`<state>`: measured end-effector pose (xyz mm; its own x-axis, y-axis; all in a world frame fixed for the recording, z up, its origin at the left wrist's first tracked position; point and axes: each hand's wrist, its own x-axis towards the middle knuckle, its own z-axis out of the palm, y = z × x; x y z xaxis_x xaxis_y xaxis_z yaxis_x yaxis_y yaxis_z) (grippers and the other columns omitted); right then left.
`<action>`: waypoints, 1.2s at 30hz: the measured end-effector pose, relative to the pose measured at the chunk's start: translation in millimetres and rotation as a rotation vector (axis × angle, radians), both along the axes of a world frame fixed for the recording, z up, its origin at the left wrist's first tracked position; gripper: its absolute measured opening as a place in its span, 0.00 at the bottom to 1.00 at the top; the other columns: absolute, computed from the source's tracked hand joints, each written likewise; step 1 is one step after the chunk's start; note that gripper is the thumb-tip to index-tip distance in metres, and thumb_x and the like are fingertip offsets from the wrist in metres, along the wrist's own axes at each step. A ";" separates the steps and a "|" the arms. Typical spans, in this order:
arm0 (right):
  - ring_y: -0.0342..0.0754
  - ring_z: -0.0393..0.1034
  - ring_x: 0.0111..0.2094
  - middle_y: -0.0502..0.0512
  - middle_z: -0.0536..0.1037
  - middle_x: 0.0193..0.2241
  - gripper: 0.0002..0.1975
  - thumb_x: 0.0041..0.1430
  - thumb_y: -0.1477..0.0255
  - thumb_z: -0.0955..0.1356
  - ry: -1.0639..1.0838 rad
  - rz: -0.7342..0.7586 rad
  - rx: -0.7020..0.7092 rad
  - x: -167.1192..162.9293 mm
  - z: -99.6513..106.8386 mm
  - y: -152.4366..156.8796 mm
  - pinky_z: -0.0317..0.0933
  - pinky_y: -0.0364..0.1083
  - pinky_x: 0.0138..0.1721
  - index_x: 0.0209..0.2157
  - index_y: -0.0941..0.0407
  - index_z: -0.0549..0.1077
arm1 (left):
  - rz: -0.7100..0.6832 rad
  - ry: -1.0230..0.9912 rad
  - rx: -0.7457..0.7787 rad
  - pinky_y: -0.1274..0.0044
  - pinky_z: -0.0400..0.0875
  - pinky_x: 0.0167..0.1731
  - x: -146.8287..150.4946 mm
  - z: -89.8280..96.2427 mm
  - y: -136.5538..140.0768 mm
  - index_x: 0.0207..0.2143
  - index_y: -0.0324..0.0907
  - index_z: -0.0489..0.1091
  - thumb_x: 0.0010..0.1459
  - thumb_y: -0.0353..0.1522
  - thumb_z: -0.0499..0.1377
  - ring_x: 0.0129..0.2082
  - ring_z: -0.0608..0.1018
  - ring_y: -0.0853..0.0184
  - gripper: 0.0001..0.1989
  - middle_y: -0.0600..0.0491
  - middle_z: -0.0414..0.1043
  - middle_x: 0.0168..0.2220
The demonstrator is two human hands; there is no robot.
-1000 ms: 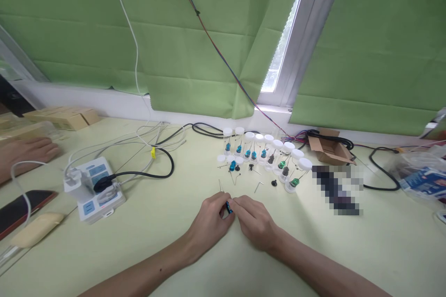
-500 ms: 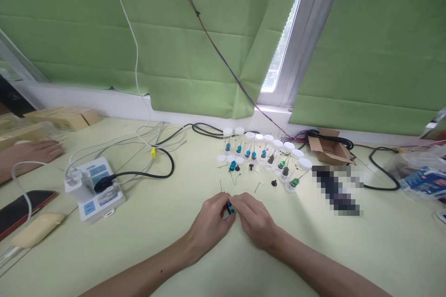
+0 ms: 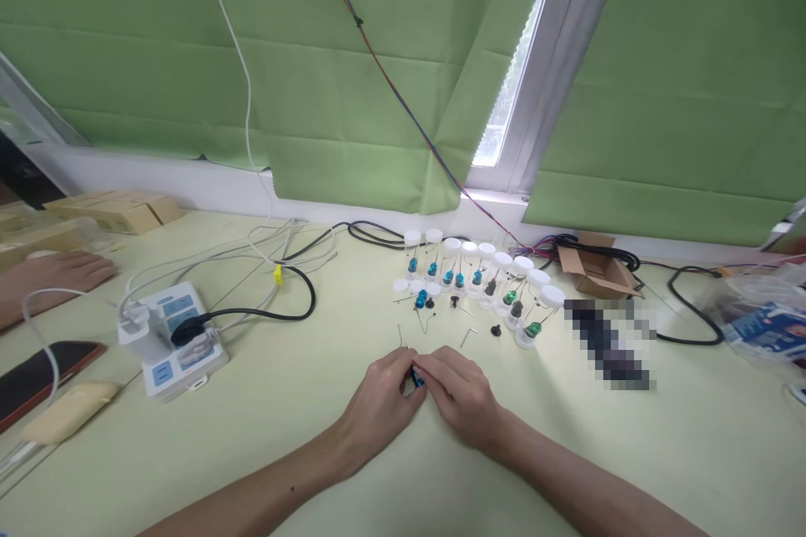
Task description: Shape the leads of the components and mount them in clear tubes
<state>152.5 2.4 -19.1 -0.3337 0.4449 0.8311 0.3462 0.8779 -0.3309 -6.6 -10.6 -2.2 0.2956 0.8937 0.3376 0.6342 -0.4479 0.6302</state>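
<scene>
Low over the middle of the table, my left hand [image 3: 379,396] is closed around a small shiny blue metallic part [image 3: 416,377], mostly hidden by the fingers. A thin bent wire [image 3: 400,336] sticks up just beyond its fingertips. My right hand [image 3: 464,396] is closed in a pinch against the same part from the right; whatever lies between its fingertips is too small to make out. Beyond the hands lie another bent wire [image 3: 426,324], a small L-shaped hex key [image 3: 468,337], a blue part [image 3: 421,299] and a small black knob-like piece [image 3: 496,331].
Several clear tubes with white caps [image 3: 552,296], holding blue, green or dark pieces, stand in a slanting row. A power strip [image 3: 182,377] with cables is at left, near another person's hand [image 3: 69,275]. An open cardboard box [image 3: 595,273] sits at the back right.
The right fingertips have shifted slightly on the blue part. My left hand keeps its hold, and the things on the table have not moved.
</scene>
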 end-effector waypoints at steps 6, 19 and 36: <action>0.48 0.71 0.32 0.56 0.77 0.31 0.16 0.64 0.82 0.64 0.052 0.030 -0.034 -0.6 0.5 0.7 0.69 0.46 0.32 0.50 0.56 0.72 | -0.007 -0.028 0.006 0.78 0.61 0.25 0.0 1.1 -0.6 0.27 0.43 0.63 0.51 0.21 0.53 0.25 0.70 0.69 0.08 0.56 0.69 0.27; 0.46 0.69 0.33 0.55 0.72 0.33 0.19 0.63 0.85 0.63 0.087 0.001 -0.003 0.2 3.4 2.5 0.68 0.44 0.30 0.49 0.52 0.74 | 0.002 0.004 -0.010 0.78 0.59 0.25 -0.8 -2.2 0.8 0.27 0.43 0.61 0.53 0.23 0.52 0.24 0.68 0.69 0.07 0.57 0.66 0.25; 0.48 0.71 0.35 0.58 0.77 0.35 0.19 0.62 0.84 0.64 0.120 0.170 -0.135 -0.4 3.6 -0.7 0.70 0.48 0.35 0.52 0.56 0.71 | -0.045 -0.054 -0.028 0.79 0.62 0.26 0.3 3.9 -1.2 0.28 0.43 0.63 0.52 0.20 0.53 0.26 0.69 0.70 0.09 0.56 0.69 0.28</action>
